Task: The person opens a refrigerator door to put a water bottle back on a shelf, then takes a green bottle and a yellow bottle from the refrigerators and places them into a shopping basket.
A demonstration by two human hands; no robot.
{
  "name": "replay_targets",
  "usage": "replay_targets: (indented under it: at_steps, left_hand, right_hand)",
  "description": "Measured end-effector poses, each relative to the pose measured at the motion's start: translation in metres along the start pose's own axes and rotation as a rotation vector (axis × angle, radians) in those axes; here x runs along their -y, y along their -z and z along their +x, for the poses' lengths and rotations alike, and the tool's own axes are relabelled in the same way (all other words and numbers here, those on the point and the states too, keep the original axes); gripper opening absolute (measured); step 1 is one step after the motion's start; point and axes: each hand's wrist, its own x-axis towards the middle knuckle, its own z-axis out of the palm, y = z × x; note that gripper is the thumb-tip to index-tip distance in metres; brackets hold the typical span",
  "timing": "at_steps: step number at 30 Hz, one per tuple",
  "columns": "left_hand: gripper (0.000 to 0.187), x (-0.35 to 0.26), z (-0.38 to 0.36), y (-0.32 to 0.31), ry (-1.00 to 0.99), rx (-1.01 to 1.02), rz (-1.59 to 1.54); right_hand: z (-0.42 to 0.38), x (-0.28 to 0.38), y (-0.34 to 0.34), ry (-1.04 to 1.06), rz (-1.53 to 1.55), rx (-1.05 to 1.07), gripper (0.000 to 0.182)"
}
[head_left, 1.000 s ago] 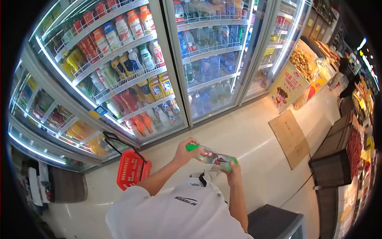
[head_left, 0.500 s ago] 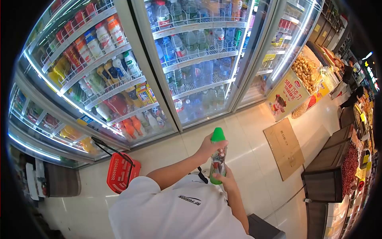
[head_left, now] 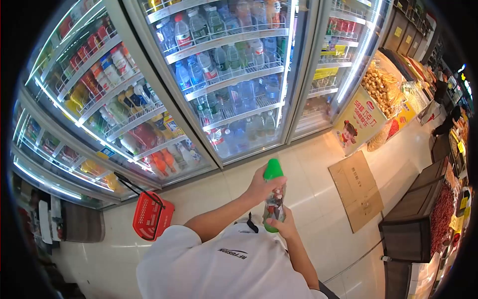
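A slim bottle [head_left: 275, 202] with a tall green cap, a green base and a dark, reddish patterned middle is held upright before my white shirt. My left hand [head_left: 263, 187] wraps its upper part, just below the cap, with the thumb across the front. Lower down, my right hand [head_left: 283, 224] grips the bottle near its base, thumb on the front. Fingers behind the bottle are hidden. The cap [head_left: 273, 169] sits on top. Fine print on the bottle is too small to read.
Glass-door drink coolers [head_left: 224, 79] stand ahead and to the left. A red shopping basket [head_left: 153, 214] with a black handle is on the tiled floor at left. Flattened cardboard [head_left: 356, 192] lies at right, near a sign [head_left: 361, 122] and a dark wooden bin [head_left: 416, 214].
My view has shifted slightly, so the cooler shelves appear farther left. Both hands keep their grip on the bottle, which has barely moved in view.
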Motion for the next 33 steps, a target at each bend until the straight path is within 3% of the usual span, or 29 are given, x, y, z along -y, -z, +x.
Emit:
replay_targets:
  at_steps: [6, 16, 19, 20, 22, 24, 25, 30, 32, 33]
  left_hand:
    - [0.025, 0.015, -0.014, -0.035, -0.071, -0.082, 0.08]
    - [0.02, 0.001, -0.027, -0.026, 0.038, -0.139, 0.052]
    - [0.024, 0.002, -0.033, -0.004, 0.049, -0.051, -0.05]
    - [0.03, 0.001, -0.031, 0.001, -0.031, 0.013, -0.201]
    - [0.037, 0.002, -0.038, 0.017, -0.117, 0.07, -0.362]
    - [0.054, 0.0, -0.045, 0.043, 0.01, 0.263, -0.401]
    - [0.058, 0.007, -0.047, 0.059, 0.011, 0.278, -0.39]
    - [0.056, -0.032, -0.048, 0.134, -0.016, 0.241, -0.303]
    - [0.056, -0.049, -0.05, 0.169, -0.037, 0.228, -0.289]
    - [0.057, -0.056, -0.051, 0.187, -0.007, 0.181, -0.224]
  right_hand:
    - [-0.018, -0.007, 0.033, 0.005, 0.021, 0.071, 0.058]
    - [-0.009, -0.022, 0.016, -0.022, 0.101, 0.091, 0.059]
    - [0.001, -0.031, 0.009, -0.09, 0.195, 0.14, 0.067]
    - [0.005, -0.031, 0.005, -0.123, 0.195, 0.134, 0.067]
    - [0.019, -0.021, -0.007, -0.246, 0.653, 0.439, 0.071]
    - [0.039, -0.012, -0.028, -0.248, 0.801, 0.552, 0.071]
    - [0.049, -0.009, -0.04, -0.236, 0.953, 0.668, 0.071]
    - [0.101, -0.01, -0.118, -0.201, 1.003, 0.569, 0.075]
    - [0.128, -0.015, -0.147, -0.147, 1.023, 0.769, 0.077]
    - [0.136, -0.017, -0.16, -0.159, 1.007, 0.768, 0.077]
